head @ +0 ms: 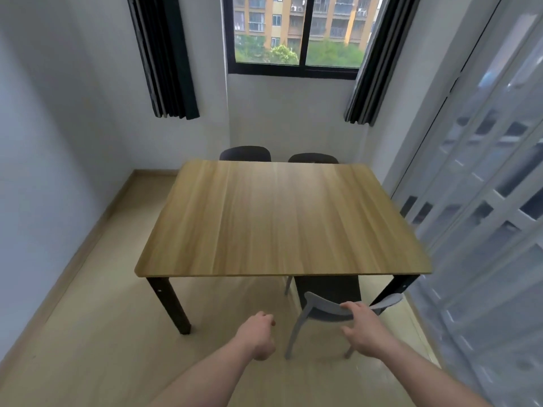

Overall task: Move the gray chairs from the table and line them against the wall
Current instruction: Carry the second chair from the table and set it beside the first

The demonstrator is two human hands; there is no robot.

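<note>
**Right hand on the near chair's backrest**

Pale wood-look flooring [88,333] filled the foreground of a small white-walled room. Nearest the camera, the left hand [258,336] hung curled into a loose fist over the floor, holding nothing, just left of the near gray chair [326,314]. The right hand [363,323] rested on the top rail of that chair's backrest, fingers draped over the edge and thumb below; the grip looked loose rather than clamped. The backrest's long axis ran left to right across the view, curving slightly, with the right hand toward its right half and the left end bare. The chair's seat was tucked under the near edge of the bench [279,218], toward its right corner, so it lay straight ahead of the right hand and would probably need pulling back toward the person before it could be carried. The left hand was near enough to take the free end. Beyond the bench, two dark chair backs [245,153] [313,158] showed side by side under the window [296,33], between black curtains [164,57].
</note>
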